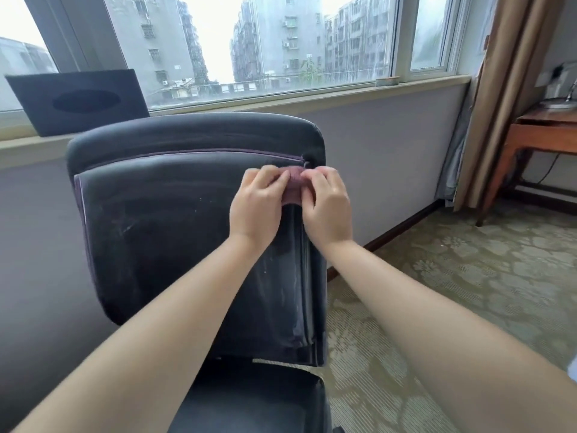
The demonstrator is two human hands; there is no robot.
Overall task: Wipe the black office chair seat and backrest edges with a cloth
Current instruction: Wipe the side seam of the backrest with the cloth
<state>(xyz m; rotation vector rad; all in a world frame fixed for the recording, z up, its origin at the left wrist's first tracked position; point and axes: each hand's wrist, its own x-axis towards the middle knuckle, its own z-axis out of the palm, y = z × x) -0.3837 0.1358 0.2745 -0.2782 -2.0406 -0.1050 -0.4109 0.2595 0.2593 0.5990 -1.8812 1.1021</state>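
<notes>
both hands meet at the upper right of the backrest (pixel 175 232): left hand (pixel 257 207) and right hand (pixel 327 210) each pinch a small mauve cloth (pixel 293 189) with curled fingers, holding it between them against the padded panel just under the seam below the headrest roll. dusty streaks mark the black panel. part of the seat (pixel 249 401) shows at the bottom, under the forearms. behind the chair runs a window sill (pixel 281 101) with a dark tissue box (pixel 78 101) on its left. patterned carpet (pixel 468 276) lies to the right, with a curtain (pixel 499 89) and a wooden table (pixel 537 132) beyond.
</notes>
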